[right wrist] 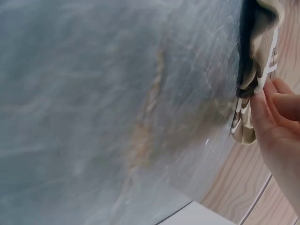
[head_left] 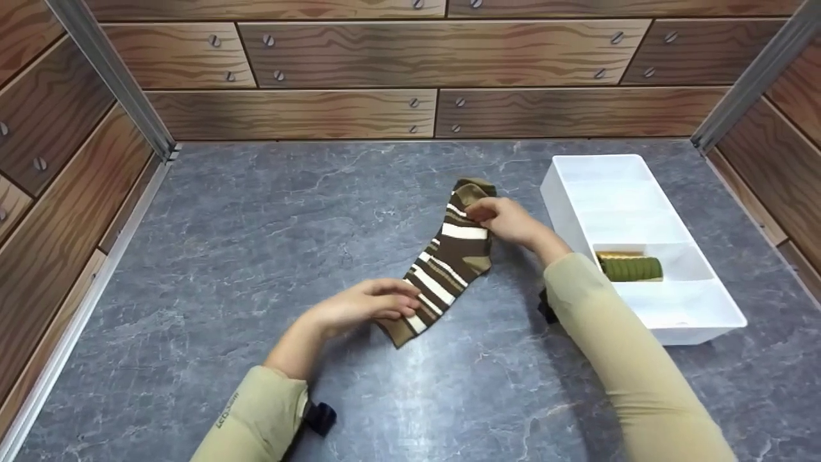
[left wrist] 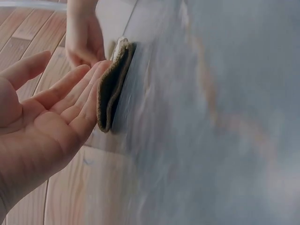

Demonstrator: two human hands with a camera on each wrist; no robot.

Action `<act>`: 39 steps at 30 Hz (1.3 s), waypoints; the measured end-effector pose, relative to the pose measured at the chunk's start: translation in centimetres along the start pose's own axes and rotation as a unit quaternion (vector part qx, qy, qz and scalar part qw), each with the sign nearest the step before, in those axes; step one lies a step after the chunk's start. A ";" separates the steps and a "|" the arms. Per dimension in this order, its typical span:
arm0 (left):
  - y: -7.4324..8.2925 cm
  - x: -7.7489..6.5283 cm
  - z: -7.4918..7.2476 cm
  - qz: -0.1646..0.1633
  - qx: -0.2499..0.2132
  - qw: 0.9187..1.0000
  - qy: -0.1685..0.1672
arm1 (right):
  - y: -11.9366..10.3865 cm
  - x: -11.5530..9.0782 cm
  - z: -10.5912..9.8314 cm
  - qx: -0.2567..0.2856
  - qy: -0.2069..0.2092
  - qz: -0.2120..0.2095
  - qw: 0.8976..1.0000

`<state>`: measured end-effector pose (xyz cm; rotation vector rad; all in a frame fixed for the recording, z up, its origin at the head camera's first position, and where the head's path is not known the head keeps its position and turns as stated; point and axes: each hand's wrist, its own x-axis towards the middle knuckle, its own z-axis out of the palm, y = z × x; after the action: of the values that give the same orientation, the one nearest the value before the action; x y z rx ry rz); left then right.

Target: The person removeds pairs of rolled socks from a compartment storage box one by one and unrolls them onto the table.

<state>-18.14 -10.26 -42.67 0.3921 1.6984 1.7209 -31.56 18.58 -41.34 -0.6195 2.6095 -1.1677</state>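
A pair of brown, white and olive striped socks (head_left: 465,247) lies flat and slanted, one on the other, toes toward the back. Near the cuff end my left hand (head_left: 369,305) rests on the socks with its fingers fairly straight. The left wrist view shows the layered cuff edge (left wrist: 110,91) beside those fingers, thumb held apart. My right hand (head_left: 510,221) touches the socks near the toe end. From the right wrist, its extended fingers lie against the wavy sock fabric (right wrist: 262,42), and the thumb is bent over toward them.
To the right stands a white divided box (head_left: 564,205). One of its compartments holds a rolled green ribbed item (head_left: 632,269) with something yellowish behind it. Wood-patterned walls (head_left: 436,54) enclose the grey marbled tabletop (head_left: 256,224) at the back and sides.
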 end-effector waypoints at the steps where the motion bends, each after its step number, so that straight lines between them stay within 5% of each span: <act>1: 0.0 -0.1 -0.3 0.003 0.003 1.000 0.003 | 0.0 -0.3 -0.1 0.004 0.000 0.002 1.000; 10: 0.7 -0.2 -3.1 0.022 0.044 0.998 0.045 | -0.1 -2.8 -0.6 0.014 -0.009 0.035 0.999; 19: 1.5 0.4 -4.9 0.003 0.085 0.992 0.098 | -1.2 -6.4 -0.5 -0.020 -0.030 0.057 0.998; 29: 3.3 1.6 -5.5 -0.019 0.166 0.978 0.122 | -2.6 -11.6 0.6 -0.050 -0.069 0.055 0.995; 39: 3.8 4.0 -4.4 -0.019 0.171 0.977 0.125 | -5.7 -15.5 2.7 -0.045 -0.162 0.052 0.984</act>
<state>-24.81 -10.79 -40.44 0.3011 2.1811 1.4988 -15.17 20.56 -38.49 -0.6235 2.3944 -0.8429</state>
